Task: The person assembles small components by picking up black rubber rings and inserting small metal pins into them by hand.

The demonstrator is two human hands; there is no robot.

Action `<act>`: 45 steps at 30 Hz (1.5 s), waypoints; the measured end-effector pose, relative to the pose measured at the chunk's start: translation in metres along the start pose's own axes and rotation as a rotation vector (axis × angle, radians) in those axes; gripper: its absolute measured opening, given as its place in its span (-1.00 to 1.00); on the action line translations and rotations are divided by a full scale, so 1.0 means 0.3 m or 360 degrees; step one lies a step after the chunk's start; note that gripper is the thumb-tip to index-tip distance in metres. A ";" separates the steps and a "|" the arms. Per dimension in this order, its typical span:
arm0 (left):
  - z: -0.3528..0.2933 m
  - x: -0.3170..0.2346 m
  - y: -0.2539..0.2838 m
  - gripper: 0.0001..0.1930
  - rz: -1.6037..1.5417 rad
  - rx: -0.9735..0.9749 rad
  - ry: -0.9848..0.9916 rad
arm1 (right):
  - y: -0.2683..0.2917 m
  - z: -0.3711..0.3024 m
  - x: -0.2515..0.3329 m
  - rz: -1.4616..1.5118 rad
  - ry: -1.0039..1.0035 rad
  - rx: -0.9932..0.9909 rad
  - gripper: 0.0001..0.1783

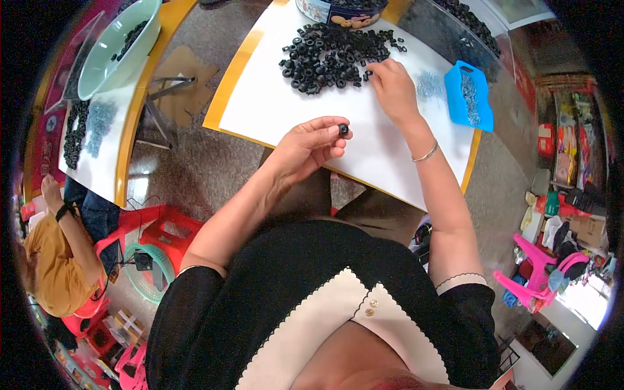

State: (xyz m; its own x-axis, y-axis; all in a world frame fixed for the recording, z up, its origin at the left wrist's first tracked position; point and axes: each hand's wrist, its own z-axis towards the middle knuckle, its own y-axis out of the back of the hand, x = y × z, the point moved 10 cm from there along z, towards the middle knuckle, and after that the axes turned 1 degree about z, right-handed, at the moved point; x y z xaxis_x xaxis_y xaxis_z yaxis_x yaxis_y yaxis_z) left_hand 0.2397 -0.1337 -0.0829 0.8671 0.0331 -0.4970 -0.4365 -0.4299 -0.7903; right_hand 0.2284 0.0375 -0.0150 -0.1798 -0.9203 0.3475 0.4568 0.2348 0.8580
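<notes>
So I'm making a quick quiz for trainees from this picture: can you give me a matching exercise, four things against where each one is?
Things:
1. small black ring
2. pile of black rings
3. blue tray
4. pale green basin

Places:
A. on the neighbouring table, far left
B. pinched in the fingertips of the left hand
C. on the white tabletop, touched at its near edge by the right hand
D. at the table's right edge, holding small grey metal bits

Pairs: 1-B, 2-C, 3-D, 4-A
</notes>
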 end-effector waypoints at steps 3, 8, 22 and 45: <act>-0.003 -0.005 0.003 -0.74 -0.0013 0.0004 -0.0009 | -0.008 -0.003 -0.003 -0.0036 0.0025 0.0008 -0.84; 0.001 -0.007 0.036 -0.74 -0.0026 -0.0057 -0.0016 | 0.008 -0.065 -0.068 0.0671 -0.0616 0.0033 -0.86; -0.006 -0.069 0.033 -0.73 0.0010 -0.0127 -0.0228 | 0.025 -0.225 0.212 0.1580 -0.0754 0.0110 -0.85; -0.027 -0.130 0.039 -0.77 0.0668 -0.0353 -0.0518 | 0.115 -0.211 0.326 0.0872 -0.0144 -0.0098 -0.90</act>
State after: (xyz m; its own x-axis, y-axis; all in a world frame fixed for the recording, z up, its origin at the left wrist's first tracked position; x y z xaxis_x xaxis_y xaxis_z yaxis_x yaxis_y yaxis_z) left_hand 0.2026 -0.1474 -0.0699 0.4963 0.0796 -0.8645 -0.6362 -0.6442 -0.4246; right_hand 0.2816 -0.0643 0.0246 0.0255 -0.6377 0.7698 0.5543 0.6499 0.5200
